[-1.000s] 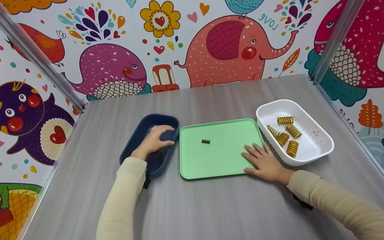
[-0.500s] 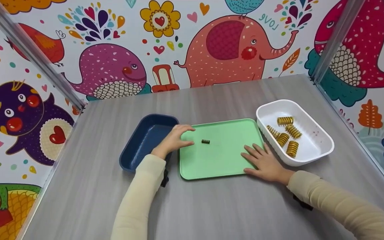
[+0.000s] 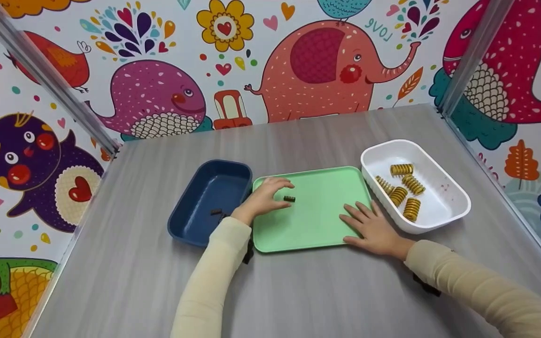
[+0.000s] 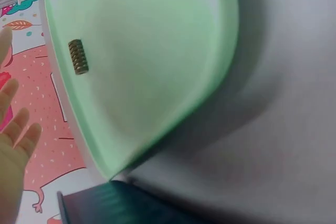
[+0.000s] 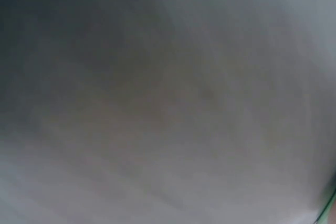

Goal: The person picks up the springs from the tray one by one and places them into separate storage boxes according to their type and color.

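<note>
A small dark coil spring (image 3: 289, 199) lies on the light green tray (image 3: 317, 230). Over the tray's left part hangs my left hand (image 3: 266, 199), thumb and fingers spread apart on either side of the spring without touching it. The left wrist view shows the same spring (image 4: 78, 56) near the tray's far edge, with the fingers (image 4: 22, 137) at the left. My right hand (image 3: 374, 230) rests with spread fingers on the tray's right edge. The right wrist view is mostly a blurred grey surface.
Left of the tray stands a dark blue bin (image 3: 190, 206) holding small dark springs (image 3: 216, 212), partly hidden by the left arm. On the right, a white bin (image 3: 439, 202) holds several larger yellow springs (image 3: 412, 209). A patterned wall (image 3: 233, 70) closes off the back.
My left hand has moved right, out of the blue bin and over the tray to the dark spring. Dark springs in the blue bin have come into view. The right hand stays put.
</note>
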